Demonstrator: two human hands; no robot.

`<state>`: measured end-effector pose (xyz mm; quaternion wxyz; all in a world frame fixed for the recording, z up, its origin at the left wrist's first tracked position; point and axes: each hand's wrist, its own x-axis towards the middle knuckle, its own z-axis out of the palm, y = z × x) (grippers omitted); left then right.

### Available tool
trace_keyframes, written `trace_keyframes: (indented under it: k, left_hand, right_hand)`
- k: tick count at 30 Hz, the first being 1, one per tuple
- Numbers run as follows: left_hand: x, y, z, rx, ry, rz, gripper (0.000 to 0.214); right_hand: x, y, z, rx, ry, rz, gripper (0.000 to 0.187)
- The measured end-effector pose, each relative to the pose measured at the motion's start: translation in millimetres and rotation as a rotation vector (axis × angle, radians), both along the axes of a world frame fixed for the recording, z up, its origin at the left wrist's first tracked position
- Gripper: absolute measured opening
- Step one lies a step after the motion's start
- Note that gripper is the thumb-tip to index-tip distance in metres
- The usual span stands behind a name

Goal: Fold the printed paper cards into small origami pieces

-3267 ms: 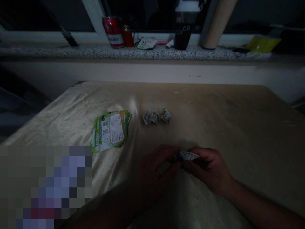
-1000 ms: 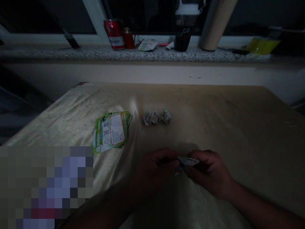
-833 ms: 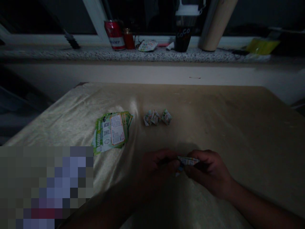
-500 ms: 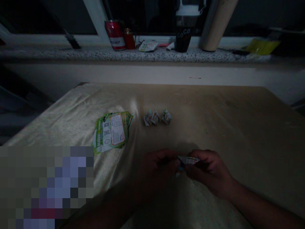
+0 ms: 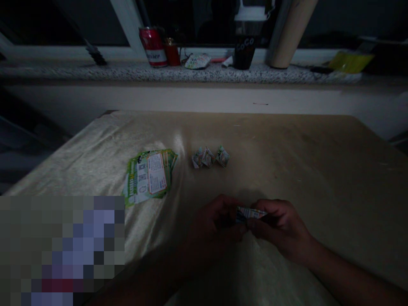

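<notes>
Between my two hands, over the near part of the table, is a small folded printed paper [image 5: 250, 213]. My left hand [image 5: 219, 221] pinches its left end, the thumb low along the near edge. My right hand [image 5: 280, 225] grips the right side, thumb in front and fingers behind. Beyond them stand several small folded paper pieces: two touch each other, a left one [image 5: 197, 158] and a middle one [image 5: 208, 157], and one [image 5: 222, 156] sits slightly apart on the right. A stack of green printed leaflets [image 5: 149, 176] lies to the left.
A pale cloth covers the table [image 5: 270, 140]. Along the granite windowsill [image 5: 127, 70] stand a red can [image 5: 153, 47], a red bottle [image 5: 172, 52], a dark CoCo cup [image 5: 245, 49], a tan cylinder [image 5: 291, 36] and a yellow packet [image 5: 350, 62]. The lower left corner is pixelated.
My left thumb has moved down and right along the paper's near edge, and a bit of paper below it no longer shows. My right hand has barely moved.
</notes>
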<state>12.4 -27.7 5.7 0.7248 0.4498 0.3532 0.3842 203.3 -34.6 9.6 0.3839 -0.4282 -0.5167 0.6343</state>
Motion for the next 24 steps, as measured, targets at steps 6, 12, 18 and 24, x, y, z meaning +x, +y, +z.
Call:
trace_keyframes:
  k: [6, 12, 18, 24]
  left_hand:
    - [-1.8, -0.9, -1.8, 0.012, -0.006, -0.016, 0.031]
    - [-5.3, -1.8, -8.6, 0.085, 0.046, -0.017, 0.032]
    - [-7.8, -2.2, -8.0, 0.126, 0.079, -0.063, 0.026]
    - [-5.9, -2.4, 0.3, 0.097, 0.030, -0.090, 0.028]
  right_hand:
    - [2.2, -0.1, -3.4, 0.008, -0.005, -0.020, 0.035]
    - [5.0, 1.7, -2.1, -0.015, 0.032, 0.011, 0.028]
    - [9.2, 6.4, 2.9, -0.046, 0.051, 0.098, 0.032]
    - [8.6, 6.0, 3.7, -0.010, -0.005, 0.160, 0.037]
